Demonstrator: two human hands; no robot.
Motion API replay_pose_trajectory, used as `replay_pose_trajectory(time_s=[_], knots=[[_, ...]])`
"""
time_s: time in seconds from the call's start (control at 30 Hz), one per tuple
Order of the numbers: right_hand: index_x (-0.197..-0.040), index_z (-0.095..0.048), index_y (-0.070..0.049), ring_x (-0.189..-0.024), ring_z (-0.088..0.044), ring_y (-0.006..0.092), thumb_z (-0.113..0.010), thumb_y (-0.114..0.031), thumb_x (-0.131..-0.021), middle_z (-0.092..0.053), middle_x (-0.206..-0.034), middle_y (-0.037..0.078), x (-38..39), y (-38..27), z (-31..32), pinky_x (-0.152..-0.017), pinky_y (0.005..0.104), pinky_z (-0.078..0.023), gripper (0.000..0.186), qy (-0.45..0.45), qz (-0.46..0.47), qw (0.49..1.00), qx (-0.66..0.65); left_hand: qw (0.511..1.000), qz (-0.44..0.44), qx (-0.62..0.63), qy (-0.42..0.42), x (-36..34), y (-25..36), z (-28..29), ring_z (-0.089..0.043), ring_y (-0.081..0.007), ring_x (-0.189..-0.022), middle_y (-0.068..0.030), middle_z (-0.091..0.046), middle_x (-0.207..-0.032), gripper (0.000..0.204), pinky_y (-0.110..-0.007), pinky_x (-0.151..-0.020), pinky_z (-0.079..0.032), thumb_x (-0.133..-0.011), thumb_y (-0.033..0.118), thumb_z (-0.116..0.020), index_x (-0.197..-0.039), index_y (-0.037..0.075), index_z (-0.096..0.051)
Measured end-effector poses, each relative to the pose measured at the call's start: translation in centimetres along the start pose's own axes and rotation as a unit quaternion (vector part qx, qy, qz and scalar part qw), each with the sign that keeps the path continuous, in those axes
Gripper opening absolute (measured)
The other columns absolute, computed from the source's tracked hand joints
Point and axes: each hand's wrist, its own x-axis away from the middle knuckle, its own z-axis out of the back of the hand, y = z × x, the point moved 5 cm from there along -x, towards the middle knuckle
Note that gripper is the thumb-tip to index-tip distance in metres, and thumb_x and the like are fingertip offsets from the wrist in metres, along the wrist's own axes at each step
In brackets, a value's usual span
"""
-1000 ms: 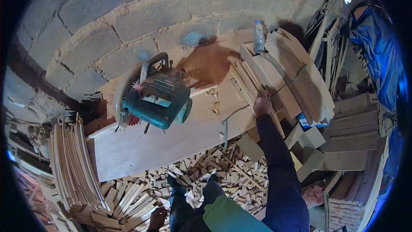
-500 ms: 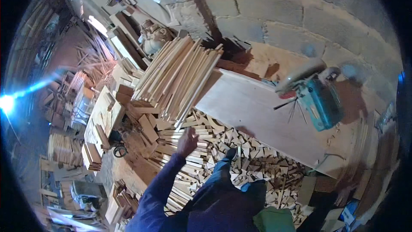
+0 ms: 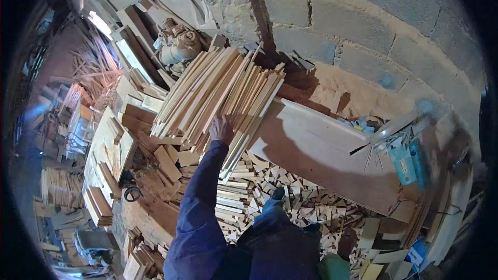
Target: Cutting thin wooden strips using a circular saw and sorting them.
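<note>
- At the far left, low stacks of short boards (image 3: 98,202) stand on the workshop floor, well apart from the bench.
- Above them, a pale electric motor (image 3: 179,46) sits among leaning planks, just behind the top of the slat pile.
- A fanned pile of long thin wooden slats (image 3: 218,93) lies tilted on the left end of the workbench, with its lower ends hanging over the edge.
- The left hand (image 3: 223,128), on a dark blue sleeve, reaches up to the lower ends of the slats and touches them; its fingers are bent against the wood, but I cannot tell whether they are closed around a slat.
- The right hand is not in view.
- Below the bench, a heap of small wooden offcuts (image 3: 290,197) covers the floor around the person's legs.
- The plywood workbench top (image 3: 321,150) runs to the right, bare in the middle.
- At its right end, a teal circular saw (image 3: 407,158) rests blurred, near the block wall (image 3: 363,31).
</note>
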Motion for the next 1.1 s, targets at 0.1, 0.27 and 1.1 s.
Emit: replay_pose_trajectory(time_s=[0.1, 0.27, 1.1], knots=[[-0.095, -0.066, -0.003, -0.084, -0.064, 0.0283, -0.057, -0.017, -0.097, -0.064, -0.09, 0.015, -1.5, -8.1, -1.3, -0.075, 0.0398, -0.051, 0.016, -0.001, 0.038, 0.988, -0.146, 1.0, -0.004, 0.006, -0.018, -0.8, -0.8, -0.7, -0.063, -0.0437, -0.105, -0.0268, -0.059, -0.116, 0.045, -0.054, -0.082, -0.053, -0.081, 0.027, -0.07, -0.117, 0.004, -0.054], [-0.095, -0.066, -0.001, -0.086, -0.065, 0.0316, -0.058, -0.015, -0.096, -0.066, -0.094, 0.018, -4.8, -20.2, -3.0, -0.078, 0.0419, -0.052, 0.016, 0.022, 0.161, 0.987, -0.017, 0.995, 0.039, 0.085, -0.018, -1.6, -2.7, -2.3, -0.065, -0.0436, -0.098, -0.0277, -0.06, -0.111, 0.043, -0.052, -0.079, -0.054, -0.082, 0.028, -0.071, -0.111, 0.003, -0.054], [-0.104, -0.069, -0.003, -0.069, -0.06, 0.007, -0.063, -0.022, -0.099, -0.065, -0.08, 0.002, -13.3, -45.9, -8.3, -0.063, 0.0237, -0.049, 0.02, -0.372, 0.067, 0.806, -0.456, 0.974, 0.025, 0.222, 0.024, 1.7, -2.1, -3.1, -0.061, -0.0449, -0.09, -0.0259, -0.061, -0.096, 0.033, -0.052, -0.079, -0.051, -0.086, 0.031, -0.068, -0.097, 0.002, -0.057]])
